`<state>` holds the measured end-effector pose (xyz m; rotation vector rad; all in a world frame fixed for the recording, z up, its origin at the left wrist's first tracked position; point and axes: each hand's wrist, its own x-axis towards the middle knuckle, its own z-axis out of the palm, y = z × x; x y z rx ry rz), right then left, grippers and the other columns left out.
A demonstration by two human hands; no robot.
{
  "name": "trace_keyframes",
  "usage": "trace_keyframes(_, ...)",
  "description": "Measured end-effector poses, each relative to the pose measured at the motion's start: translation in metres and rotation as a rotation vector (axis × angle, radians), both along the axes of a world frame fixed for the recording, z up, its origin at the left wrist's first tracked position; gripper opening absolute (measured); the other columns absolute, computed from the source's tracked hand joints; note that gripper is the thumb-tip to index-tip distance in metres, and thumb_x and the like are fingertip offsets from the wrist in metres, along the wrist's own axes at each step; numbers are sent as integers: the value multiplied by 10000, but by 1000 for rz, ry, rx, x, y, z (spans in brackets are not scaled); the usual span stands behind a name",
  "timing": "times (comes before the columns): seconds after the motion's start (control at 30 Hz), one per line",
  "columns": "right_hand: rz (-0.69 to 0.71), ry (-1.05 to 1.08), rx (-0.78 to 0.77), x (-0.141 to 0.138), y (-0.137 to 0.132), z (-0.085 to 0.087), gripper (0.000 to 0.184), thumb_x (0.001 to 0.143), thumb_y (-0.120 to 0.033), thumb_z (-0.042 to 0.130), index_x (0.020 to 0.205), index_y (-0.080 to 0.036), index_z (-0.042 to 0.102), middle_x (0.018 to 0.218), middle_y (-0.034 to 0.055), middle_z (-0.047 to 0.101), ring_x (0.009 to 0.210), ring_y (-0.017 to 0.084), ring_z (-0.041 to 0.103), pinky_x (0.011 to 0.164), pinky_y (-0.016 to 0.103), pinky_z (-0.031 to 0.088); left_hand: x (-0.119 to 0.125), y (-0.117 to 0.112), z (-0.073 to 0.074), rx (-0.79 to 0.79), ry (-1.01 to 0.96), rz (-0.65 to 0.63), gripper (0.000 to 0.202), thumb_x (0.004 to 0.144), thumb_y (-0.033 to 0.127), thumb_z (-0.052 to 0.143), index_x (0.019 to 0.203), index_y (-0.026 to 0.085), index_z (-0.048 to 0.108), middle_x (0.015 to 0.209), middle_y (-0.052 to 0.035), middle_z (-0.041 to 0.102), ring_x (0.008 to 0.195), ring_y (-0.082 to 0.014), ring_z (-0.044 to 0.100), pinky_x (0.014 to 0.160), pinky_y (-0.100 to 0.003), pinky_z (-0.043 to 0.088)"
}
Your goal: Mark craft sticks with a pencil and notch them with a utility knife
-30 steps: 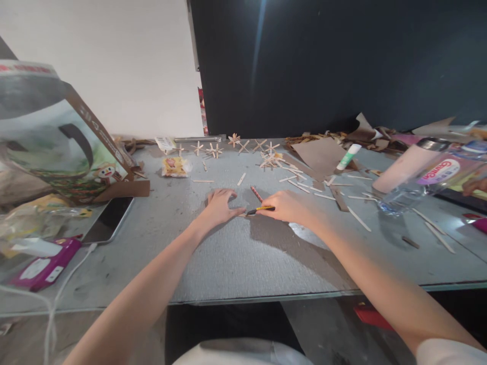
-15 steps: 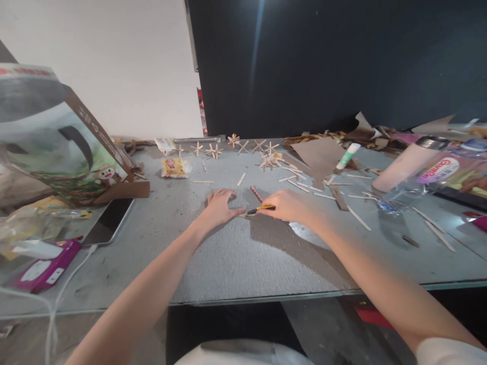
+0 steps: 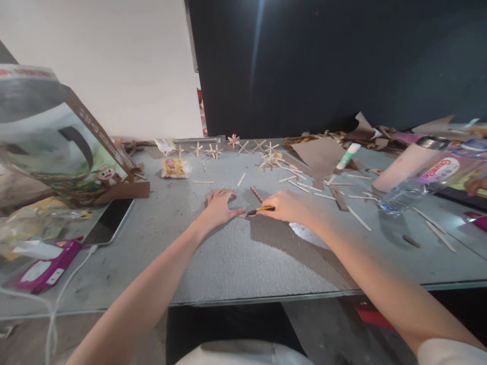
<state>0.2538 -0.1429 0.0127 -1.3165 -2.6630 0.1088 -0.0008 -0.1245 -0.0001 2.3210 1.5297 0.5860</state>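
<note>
Frame centre: right hand [image 3: 286, 205] gripping yellow-black tool [image 3: 265, 208], tip at wooden stick [image 3: 242, 216]; left hand [image 3: 220, 205] loosely spread, thumb at stick's left end.

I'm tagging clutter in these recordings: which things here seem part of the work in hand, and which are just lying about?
Likely part of the work:
yellow-black tool, in the right hand
small stick, at the left hand
loose sticks and stick stars, probably

Apparently just lying about:
phone
snack packet
flask
bottle
tissue pack
</note>
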Motion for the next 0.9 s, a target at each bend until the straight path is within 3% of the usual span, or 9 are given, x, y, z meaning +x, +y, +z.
trace_keyframes(0.2, -16, -5, -9, -3, -2, 3, 386, 1009, -501, 547, 872, -244, 799, 747, 44, 742, 607, 153, 590, 587, 289, 285, 0, 0, -1, 7, 7, -2, 454, 808, 429, 788, 1191, 220, 662, 1385, -125, 646, 1379, -345, 493, 1153, -472, 345)
trace_keyframes(0.47, -93, -148, -29, -19, -24, 30, 324, 1010, -418, 561, 919, -240, 816, 743, 64, 736, 578, 157, 590, 537, 290, 262, 0, 1, -2, 19, -5, -11, 450, 798, 421, 798, 1177, 217, 669, 1358, -126, 657, 1366, -341, 501, 1148, -471, 352)
trace_keyframes(0.67, -38, -388, 33, -39, -25, 49, 358, 1019, -389, 563, 919, -156, 815, 778, 145, 747, 653, 222, 687, 571, 311, 371, 1, -2, 0, 5, -23, 1, 435, 803, 402, 799, 1166, 197, 676, 1341, -134, 667, 1361, -348, 507, 1152, -481, 349)
trace_keyframes(0.9, 102, -441, -17, -57, 0, 44, 271, 951, -345, 650, 890, -135, 811, 725, 148, 740, 715, 232, 726, 667, 313, 490, 0, 1, -1, 25, -5, 3, 365, 804, 394, 797, 1106, 209, 710, 1242, -119, 706, 1300, -353, 552, 1116, -483, 387)
